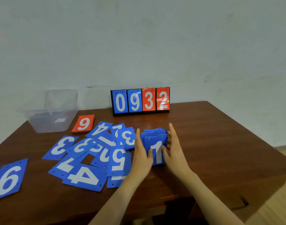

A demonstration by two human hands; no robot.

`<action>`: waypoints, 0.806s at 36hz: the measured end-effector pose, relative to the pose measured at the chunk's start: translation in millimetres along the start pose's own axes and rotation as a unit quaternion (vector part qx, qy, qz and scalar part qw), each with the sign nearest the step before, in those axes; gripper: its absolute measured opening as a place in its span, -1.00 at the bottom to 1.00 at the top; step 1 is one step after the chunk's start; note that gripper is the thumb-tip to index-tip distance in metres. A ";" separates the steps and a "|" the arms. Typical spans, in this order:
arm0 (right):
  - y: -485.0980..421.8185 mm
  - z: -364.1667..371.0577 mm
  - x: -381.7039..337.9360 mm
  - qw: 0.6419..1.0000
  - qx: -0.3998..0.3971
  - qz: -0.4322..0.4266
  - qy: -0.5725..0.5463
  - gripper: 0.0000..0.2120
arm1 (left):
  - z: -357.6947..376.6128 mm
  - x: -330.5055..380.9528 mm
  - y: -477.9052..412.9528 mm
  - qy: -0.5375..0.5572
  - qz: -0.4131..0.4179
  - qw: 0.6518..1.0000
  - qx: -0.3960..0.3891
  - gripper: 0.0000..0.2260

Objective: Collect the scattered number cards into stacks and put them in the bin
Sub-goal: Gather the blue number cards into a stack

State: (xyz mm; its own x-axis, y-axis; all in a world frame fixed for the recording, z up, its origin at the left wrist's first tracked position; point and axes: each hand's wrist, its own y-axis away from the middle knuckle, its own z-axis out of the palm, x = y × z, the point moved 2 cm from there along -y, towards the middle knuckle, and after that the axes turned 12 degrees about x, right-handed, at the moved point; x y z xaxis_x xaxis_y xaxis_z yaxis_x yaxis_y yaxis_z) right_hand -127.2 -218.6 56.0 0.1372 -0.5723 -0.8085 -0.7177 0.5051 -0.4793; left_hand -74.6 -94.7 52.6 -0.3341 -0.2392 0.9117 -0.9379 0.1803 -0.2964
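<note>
Cards (96,153), blue with white digits, lie scattered and overlapping on the left half of the table (220,143); a 6 (8,179) lies apart at the near left edge.

Head view. A blue stack (155,146) topped by a 1 sits right of the scatter, near the middle of the table. The left grip (141,153) stands against the stack's left side and the right grip (174,151) against its right side. On each, the fingers are straight and pointing away from the viewer, and the thumb rests on the top card. Neither grip curls round the stack.

A red stack (83,123) topped by a 9 lies beyond the scatter, just beside the bin (41,125). This bin is clear plastic and stands at the far left corner.

A scoreboard (140,101) stands upright at the far edge, showing blue 0 and 9, then red 3 and 2.

The table is dark reddish-brown wood with a slight sheen. Behind it rises a pale, scuffed wall (139,38). Light wood floor (277,200) shows at the right.
</note>
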 end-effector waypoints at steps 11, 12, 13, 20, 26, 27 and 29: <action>-2.8 16.2 -4.8 0.985 0.008 -0.110 0.137 -0.44 | 1.1 -0.2 -2.9 -0.080 0.094 0.992 0.008 -0.33; -1.5 17.7 -4.5 0.984 0.007 -0.114 0.138 -0.43 | -0.4 -0.1 -2.7 -0.093 0.099 0.991 0.012 -0.35; -0.5 19.1 -4.2 0.983 0.006 -0.117 0.143 -0.41 | -1.7 -0.6 -2.7 -0.107 0.104 0.989 0.014 -0.36; 0.5 18.6 -3.9 0.975 -0.026 -0.117 0.185 -0.37 | -7.0 -4.9 -1.9 -0.157 0.101 0.982 0.021 -0.38; 2.9 14.5 -1.1 0.992 0.006 -0.085 0.094 -0.46 | -5.0 -14.8 4.7 -0.094 0.023 0.995 0.011 -0.34; 4.2 14.3 1.5 0.995 0.003 -0.059 0.081 -0.41 | -3.9 -17.1 6.8 -0.108 0.016 0.994 -0.001 -0.36; 6.1 14.3 6.0 0.997 -0.011 -0.003 0.073 -0.33 | -1.3 -20.6 10.1 -0.134 0.004 0.991 -0.014 -0.42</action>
State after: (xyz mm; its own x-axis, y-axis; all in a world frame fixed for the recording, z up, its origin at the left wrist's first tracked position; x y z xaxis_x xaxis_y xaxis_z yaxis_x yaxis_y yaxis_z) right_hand -120.9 -209.7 43.3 0.0418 -0.6641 -0.7465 -0.7322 0.4880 -0.4751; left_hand -77.2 -86.8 31.2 -0.3579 -0.4825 0.7994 -0.9334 0.2081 -0.2923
